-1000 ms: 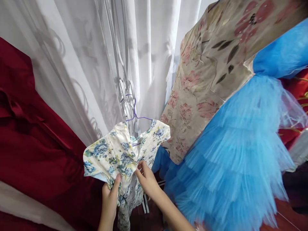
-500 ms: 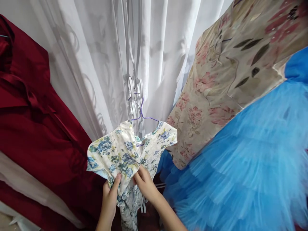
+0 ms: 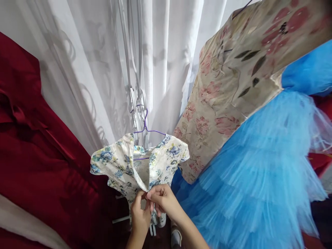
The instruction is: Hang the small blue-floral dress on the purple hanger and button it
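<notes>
A white dress with blue flowers [image 3: 118, 155] hangs from a thin purple hanger [image 3: 145, 128], its front or back opening parted in a V. At the bottom of that V, my left hand [image 3: 140, 209] pinches the left edge of the fabric. My right hand [image 3: 164, 200] is closed at the same spot, thumb and fingertips pressed together on the dress, touching the left fingers. Whether a zip pull or button sits between the fingertips is hidden. Below the hands, the rest of the dress is mostly covered.
Dark red garments [image 3: 31, 166] hang at left. To the right are a beige garment with pink flowers [image 3: 207, 121] and a tiered blue tulle dress [image 3: 249, 180]. White curtains [image 3: 158, 48] and a white metal rack [image 3: 129, 52] stand behind. A shoe [image 3: 176, 238] shows below.
My left hand has moved right from the dress's side to the opening, and both hands now meet there. The opening is spread wider. The view has shifted slightly.
</notes>
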